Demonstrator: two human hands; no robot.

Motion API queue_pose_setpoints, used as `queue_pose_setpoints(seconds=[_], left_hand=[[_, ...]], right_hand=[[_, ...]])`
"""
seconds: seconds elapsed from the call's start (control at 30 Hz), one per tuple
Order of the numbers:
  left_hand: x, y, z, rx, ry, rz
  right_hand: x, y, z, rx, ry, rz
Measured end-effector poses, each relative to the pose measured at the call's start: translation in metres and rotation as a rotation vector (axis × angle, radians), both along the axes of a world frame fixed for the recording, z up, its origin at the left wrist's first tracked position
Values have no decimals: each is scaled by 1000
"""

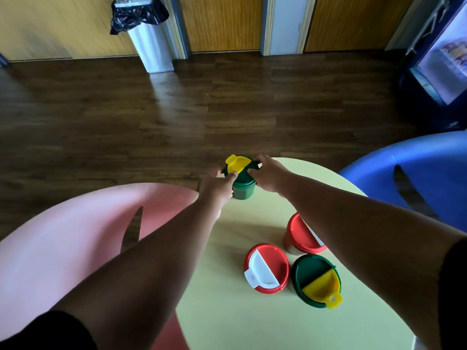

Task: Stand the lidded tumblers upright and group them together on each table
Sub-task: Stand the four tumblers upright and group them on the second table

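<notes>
Your left grip and right grip clamp the green tumbler upright at the counter's 12 o'clock edge; 3 tumblers cluster near 3 o'clock.

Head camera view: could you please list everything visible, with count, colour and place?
Green tumbler: one, yellow flap, upright at table's far edge, held.
Green tumbler by the group: one, yellow flap, near right.
Red tumblers: two, white flaps, upright, beside it.
Table: one, pale yellow, round.
Chairs: pink left, blue right.
Bin: one, grey, black liner, by far wall.
Cabinet: one, dark blue, far right.
Left hand, right hand: both grip the far tumbler.
</notes>
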State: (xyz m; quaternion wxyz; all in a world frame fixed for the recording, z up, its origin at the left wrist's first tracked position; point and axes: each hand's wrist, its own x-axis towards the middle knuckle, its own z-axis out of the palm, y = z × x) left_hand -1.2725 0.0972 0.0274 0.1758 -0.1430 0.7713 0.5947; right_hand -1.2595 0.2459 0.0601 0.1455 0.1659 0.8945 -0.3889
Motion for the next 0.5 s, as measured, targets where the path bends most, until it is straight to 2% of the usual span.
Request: queue_pose_setpoints(seconds=[0.1,0.23,0.5], left_hand=[[11,-3,3,-69,39,-44],[38,-7,13,-111,35,-110],[87,-12,16,-267,84,-279]], right_hand=[[10,8,2,44,-52,54],[32,23,12,196,-93,239],[71,35,19,247,-149,425]])
